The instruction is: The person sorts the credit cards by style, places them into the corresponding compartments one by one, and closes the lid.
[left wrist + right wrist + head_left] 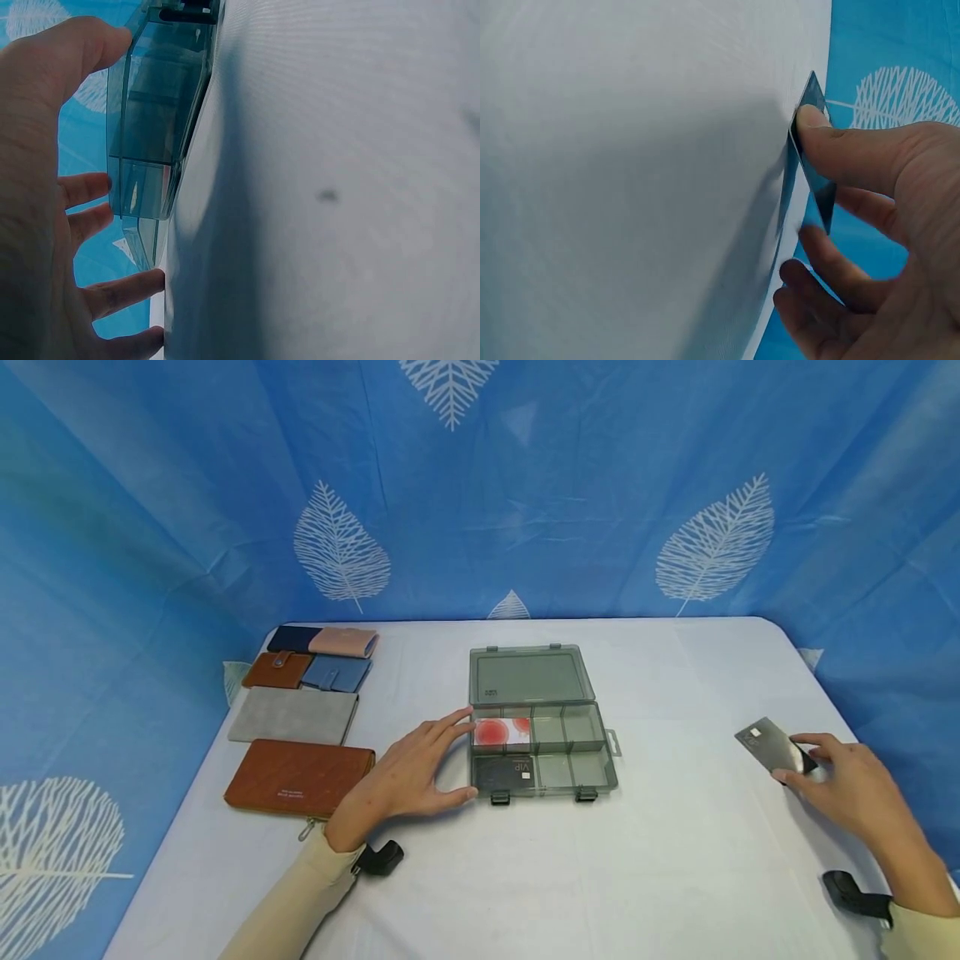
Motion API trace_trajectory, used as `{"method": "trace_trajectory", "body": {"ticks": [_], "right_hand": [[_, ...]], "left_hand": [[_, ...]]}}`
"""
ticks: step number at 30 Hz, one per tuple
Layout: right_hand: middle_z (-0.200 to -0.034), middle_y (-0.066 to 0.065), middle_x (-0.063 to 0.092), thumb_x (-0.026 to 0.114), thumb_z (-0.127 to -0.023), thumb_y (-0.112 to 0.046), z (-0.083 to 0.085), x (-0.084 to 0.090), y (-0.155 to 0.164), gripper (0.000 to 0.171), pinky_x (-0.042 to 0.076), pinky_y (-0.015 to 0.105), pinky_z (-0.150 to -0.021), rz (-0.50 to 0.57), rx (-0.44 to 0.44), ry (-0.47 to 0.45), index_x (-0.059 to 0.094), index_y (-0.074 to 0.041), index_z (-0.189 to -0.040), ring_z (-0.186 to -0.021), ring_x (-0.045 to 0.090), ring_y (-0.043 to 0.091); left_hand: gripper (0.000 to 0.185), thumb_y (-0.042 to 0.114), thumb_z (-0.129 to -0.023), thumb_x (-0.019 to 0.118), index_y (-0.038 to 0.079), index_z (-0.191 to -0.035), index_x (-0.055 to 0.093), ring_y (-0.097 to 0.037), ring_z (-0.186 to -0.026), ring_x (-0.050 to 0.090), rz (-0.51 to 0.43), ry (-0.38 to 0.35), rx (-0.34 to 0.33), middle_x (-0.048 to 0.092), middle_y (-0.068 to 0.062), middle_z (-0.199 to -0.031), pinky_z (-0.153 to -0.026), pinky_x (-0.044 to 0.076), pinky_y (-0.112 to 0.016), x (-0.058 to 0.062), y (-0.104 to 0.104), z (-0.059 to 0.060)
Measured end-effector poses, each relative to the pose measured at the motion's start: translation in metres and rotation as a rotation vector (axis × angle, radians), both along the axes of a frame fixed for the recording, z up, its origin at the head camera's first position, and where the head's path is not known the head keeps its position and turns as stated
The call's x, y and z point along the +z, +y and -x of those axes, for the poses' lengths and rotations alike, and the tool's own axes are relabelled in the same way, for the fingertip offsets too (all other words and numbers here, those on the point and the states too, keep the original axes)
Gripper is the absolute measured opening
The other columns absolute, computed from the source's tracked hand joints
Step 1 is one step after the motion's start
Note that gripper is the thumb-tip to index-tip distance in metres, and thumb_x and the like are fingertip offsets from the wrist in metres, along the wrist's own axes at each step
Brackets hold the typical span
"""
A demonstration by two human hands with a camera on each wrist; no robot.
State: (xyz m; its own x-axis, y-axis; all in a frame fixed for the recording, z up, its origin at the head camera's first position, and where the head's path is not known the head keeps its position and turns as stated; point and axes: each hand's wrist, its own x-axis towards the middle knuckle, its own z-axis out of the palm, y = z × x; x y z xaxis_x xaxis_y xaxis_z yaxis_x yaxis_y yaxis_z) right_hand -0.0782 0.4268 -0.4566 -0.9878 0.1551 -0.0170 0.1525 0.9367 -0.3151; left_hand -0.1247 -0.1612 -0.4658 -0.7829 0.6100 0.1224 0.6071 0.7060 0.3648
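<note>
Head view: right hand (pixel 855 789) pinches a grey card (pixel 772 746) near the table's (pixel 675 877) right edge; left hand (pixel 412 774), fingers spread, touches the open compartment box (pixel 536 727) at mid-table.

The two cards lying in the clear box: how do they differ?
The white card with red circles lies in the box's back row; the dark card marked VIP lies in the front row. The white one is bright and patterned, the dark one nearly plain. Both lie flat at the left end.
</note>
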Motion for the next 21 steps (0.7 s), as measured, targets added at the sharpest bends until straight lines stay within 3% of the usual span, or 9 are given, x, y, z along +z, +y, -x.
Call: {"method": "trace_trajectory", "body": {"ticks": [5, 8, 10, 14, 16, 21], "right_hand": [[-0.106, 0.045, 0.060, 0.080, -0.096, -0.012, 0.002, 0.001, -0.001, 0.061, 0.047, 0.061, -0.065, -0.005, 0.042, 0.035, 0.047, 0.006, -0.144, -0.082, 0.059, 0.053], [-0.097, 0.041, 0.066, 0.075, -0.098, -0.002, 0.002, 0.000, -0.003, 0.049, 0.046, 0.047, -0.056, 0.005, 0.088, 0.123, 0.054, 0.004, -0.141, -0.073, 0.063, 0.046], [-0.096, 0.039, 0.068, 0.073, -0.097, 0.003, 0.002, -0.001, -0.006, 0.045, 0.047, 0.045, -0.055, 0.014, 0.123, 0.173, 0.057, 0.003, -0.139, -0.072, 0.064, 0.045], [-0.102, 0.041, 0.068, 0.071, -0.098, 0.004, 0.005, 0.003, -0.016, 0.042, 0.055, 0.062, -0.063, 0.068, 0.175, 0.213, 0.061, 0.002, -0.139, -0.085, 0.067, 0.059], [-0.107, 0.042, 0.068, 0.070, -0.099, 0.003, 0.008, 0.008, -0.024, 0.042, 0.053, 0.072, -0.071, 0.095, 0.193, 0.223, 0.062, 0.001, -0.140, -0.095, 0.066, 0.064], [-0.111, 0.041, 0.070, 0.069, -0.101, 0.000, 0.017, 0.020, -0.051, 0.043, 0.051, 0.077, -0.081, 0.155, 0.223, 0.243, 0.062, -0.002, -0.144, -0.101, 0.066, 0.064]], "left_hand": [[0.097, 0.066, -0.089, 0.074, 0.017, -0.167, 0.041, -0.036, -0.146, 0.051, 0.005, 0.000, 0.002, 0.029, -0.002, -0.177, -0.108, 0.051, -0.061, 0.000, 0.000, 0.000], [0.097, 0.065, -0.089, 0.074, 0.017, -0.167, 0.041, -0.036, -0.146, 0.051, 0.006, -0.001, 0.000, 0.028, -0.002, -0.177, -0.109, 0.051, -0.061, -0.001, 0.000, 0.000], [0.097, 0.065, -0.089, 0.074, 0.017, -0.167, 0.041, -0.036, -0.146, 0.051, 0.006, 0.001, -0.003, 0.028, -0.002, -0.177, -0.109, 0.051, -0.061, -0.001, 0.000, 0.000], [0.097, 0.064, -0.089, 0.075, 0.016, -0.166, 0.041, -0.036, -0.145, 0.052, 0.004, 0.007, -0.010, 0.028, -0.002, -0.177, -0.108, 0.051, -0.060, 0.000, 0.000, -0.001], [0.097, 0.064, -0.089, 0.075, 0.016, -0.166, 0.042, -0.036, -0.144, 0.052, 0.000, 0.011, -0.012, 0.028, -0.002, -0.177, -0.107, 0.052, -0.060, 0.001, 0.000, -0.001], [0.097, 0.064, -0.089, 0.075, 0.016, -0.166, 0.041, -0.036, -0.143, 0.053, -0.004, 0.014, -0.011, 0.028, -0.002, -0.177, -0.107, 0.052, -0.060, 0.001, 0.001, 0.000]]}}
